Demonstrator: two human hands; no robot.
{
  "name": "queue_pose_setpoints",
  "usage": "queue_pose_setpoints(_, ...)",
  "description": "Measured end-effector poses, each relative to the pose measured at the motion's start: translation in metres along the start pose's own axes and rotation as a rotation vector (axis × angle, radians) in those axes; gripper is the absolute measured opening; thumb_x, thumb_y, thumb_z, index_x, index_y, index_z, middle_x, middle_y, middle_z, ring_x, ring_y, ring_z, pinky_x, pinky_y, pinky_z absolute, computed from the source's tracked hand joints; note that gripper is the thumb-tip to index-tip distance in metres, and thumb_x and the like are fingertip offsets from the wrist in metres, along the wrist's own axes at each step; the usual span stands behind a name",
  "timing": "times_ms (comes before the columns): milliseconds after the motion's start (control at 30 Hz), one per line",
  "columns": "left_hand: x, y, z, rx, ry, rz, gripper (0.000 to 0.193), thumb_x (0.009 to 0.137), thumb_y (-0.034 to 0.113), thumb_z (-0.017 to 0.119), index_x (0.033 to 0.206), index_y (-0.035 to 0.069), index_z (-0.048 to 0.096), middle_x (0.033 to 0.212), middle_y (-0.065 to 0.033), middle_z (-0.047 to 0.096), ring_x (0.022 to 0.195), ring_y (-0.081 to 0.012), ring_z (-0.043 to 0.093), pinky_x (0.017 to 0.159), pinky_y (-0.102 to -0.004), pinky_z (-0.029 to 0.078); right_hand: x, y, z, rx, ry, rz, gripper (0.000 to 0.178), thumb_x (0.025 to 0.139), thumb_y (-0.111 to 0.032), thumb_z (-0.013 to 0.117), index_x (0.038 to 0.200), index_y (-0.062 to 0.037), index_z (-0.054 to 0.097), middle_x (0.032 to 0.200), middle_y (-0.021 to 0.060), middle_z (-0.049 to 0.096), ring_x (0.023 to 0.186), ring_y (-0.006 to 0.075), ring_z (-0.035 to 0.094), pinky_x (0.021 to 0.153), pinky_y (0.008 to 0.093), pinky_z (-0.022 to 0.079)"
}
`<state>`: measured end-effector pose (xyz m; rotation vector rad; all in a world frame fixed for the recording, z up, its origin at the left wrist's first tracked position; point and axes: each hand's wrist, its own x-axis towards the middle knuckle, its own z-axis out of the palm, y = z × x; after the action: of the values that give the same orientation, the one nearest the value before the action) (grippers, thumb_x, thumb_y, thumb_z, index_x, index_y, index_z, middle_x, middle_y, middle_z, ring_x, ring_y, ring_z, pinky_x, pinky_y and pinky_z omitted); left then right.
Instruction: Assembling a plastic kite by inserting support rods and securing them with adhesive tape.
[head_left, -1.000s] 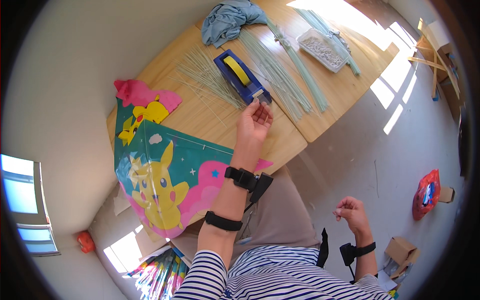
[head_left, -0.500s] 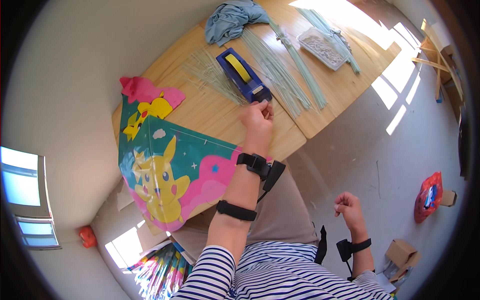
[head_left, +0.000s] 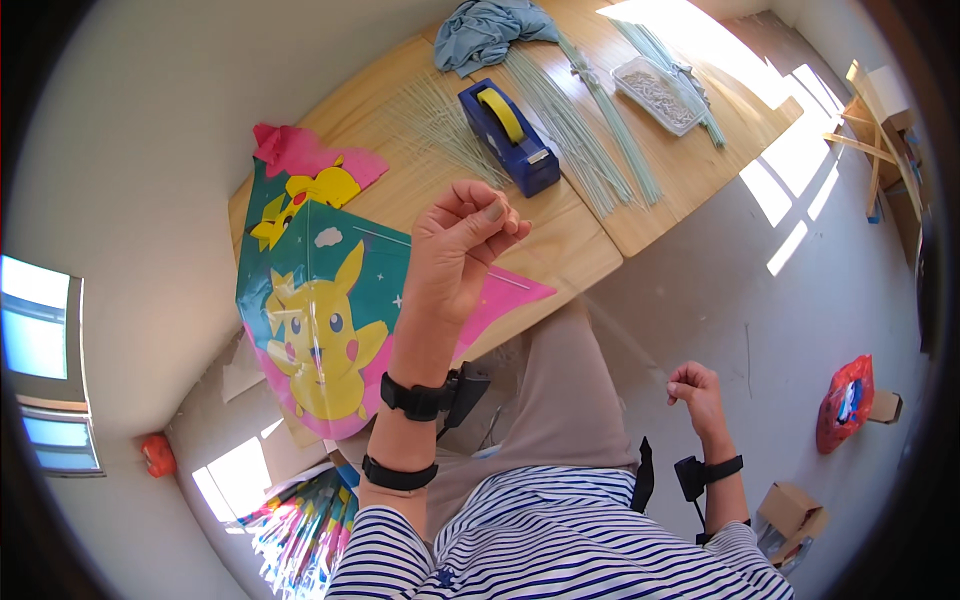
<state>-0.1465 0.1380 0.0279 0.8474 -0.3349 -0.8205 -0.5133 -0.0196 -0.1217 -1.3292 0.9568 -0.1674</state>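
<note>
- Wooden tabletop (head_left: 572, 242), upper centre.
- Tape dispenser (head_left: 516, 152) slants down rightward, to upper right of nearer left hand (head_left: 456, 238).
- Left fingers pinch; contents unclear.
- Right hand (head_left: 700, 393) curls closed.

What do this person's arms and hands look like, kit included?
Both hands are ungloved. The left hand has two black forearm bands above it, one carrying a black wedge-shaped device; the right hand has a black strap, boxy unit and cable. Sleeves are white with dark stripes.
</note>
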Motion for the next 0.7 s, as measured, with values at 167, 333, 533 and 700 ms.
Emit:
queue_pose_setpoints(167,-0.053,0.041,-0.032,0.048,0.091,0.139,0.007,0.092,0.004,0.069,0.096,0.006,0.063,0.094,-0.0057,0.062,0.087,-0.0172,0.064,0.084,-0.0346,0.058,0.004,-0.025,0.032,-0.056,-0.113,-0.042,0.006,0.081,0.006,0.062,0.082,0.0004,0.062,0.071,0.0026,0.06,0.063,0.0112,0.057,0.06,0.0262,0.049)
queue_pose_setpoints(333,-0.1,0.073,-0.085,0.032,0.183,0.266,0.007,0.092,0.001,0.068,0.097,0.005,0.065,0.102,-0.0094,0.063,0.092,-0.0186,0.064,0.087,-0.0321,0.059,0.001,-0.058,0.063,-0.135,-0.226,-0.076,0.005,0.082,0.005,0.062,0.084,0.0,0.062,0.074,0.0023,0.061,0.066,0.0109,0.058,0.063,0.0261,0.049)
queue_pose_setpoints(533,-0.141,0.101,-0.125,0.04,0.194,0.355,0.015,0.088,-0.006,0.069,0.099,0.003,0.065,0.102,-0.0108,0.063,0.092,-0.0179,0.063,0.088,-0.0295,0.06,-0.002,-0.086,0.097,-0.178,-0.286,-0.14,0.006,0.083,0.006,0.063,0.084,0.0013,0.061,0.075,0.0004,0.059,0.066,0.0086,0.056,0.063,0.0241,0.049)
queue_pose_setpoints(700,-0.167,0.118,-0.148,0.081,0.245,0.415,0.024,0.088,-0.007,0.069,0.109,0.002,0.064,0.095,-0.0081,0.061,0.087,-0.0177,0.063,0.086,-0.0299,0.06,0.002,-0.088,0.117,-0.282,-0.327,-0.17,0.007,0.082,0.007,0.063,0.084,0.0009,0.061,0.073,0.0004,0.059,0.066,0.0083,0.056,0.062,0.0235,0.048)
